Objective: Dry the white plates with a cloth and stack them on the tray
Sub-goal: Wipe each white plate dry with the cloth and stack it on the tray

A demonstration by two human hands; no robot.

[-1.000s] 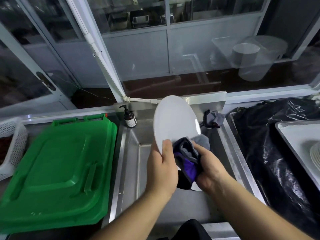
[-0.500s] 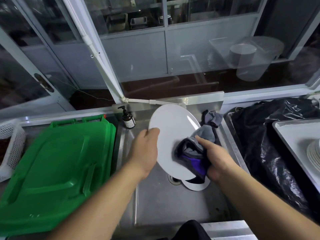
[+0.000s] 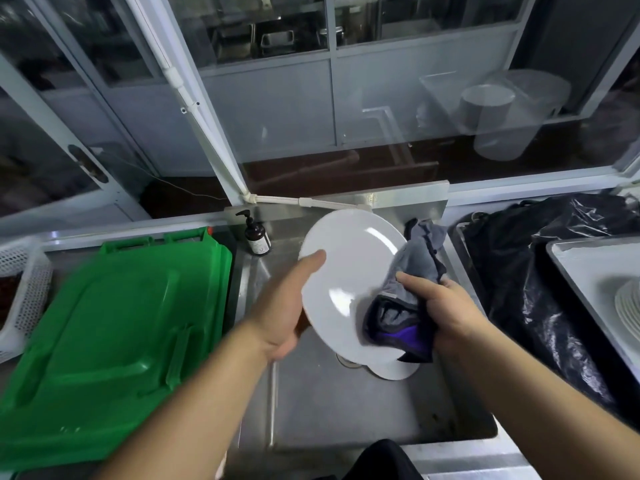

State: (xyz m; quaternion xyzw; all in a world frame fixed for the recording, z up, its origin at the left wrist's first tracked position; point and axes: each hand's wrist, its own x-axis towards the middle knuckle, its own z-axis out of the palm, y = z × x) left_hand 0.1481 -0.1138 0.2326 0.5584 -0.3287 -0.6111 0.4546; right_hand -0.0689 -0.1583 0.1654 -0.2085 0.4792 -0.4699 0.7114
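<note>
Since half a second ago little has shifted: the right hand (image 3: 446,306) with the cloth (image 3: 401,306) sits slightly further toward the plate's right edge, and the left hand (image 3: 287,306) keeps its grip. From the head view, the plate (image 3: 346,271) is held tilted above the sink (image 3: 363,410), its face turned toward the camera. The left hand holds it by the left rim, thumb laid on the front face, fingers hidden behind. The right hand grips the bunched grey, black and purple cloth and presses it against the plate's lower right part. Another plate (image 3: 394,372) lies in the sink just below, partly hidden. At far right, stacked plates (image 3: 628,310) rest on the tray (image 3: 588,271), which sits over a black bag (image 3: 519,271). A green lid (image 3: 114,341) lies left of the sink, and a bottle (image 3: 256,237) stands at its back corner.
</note>
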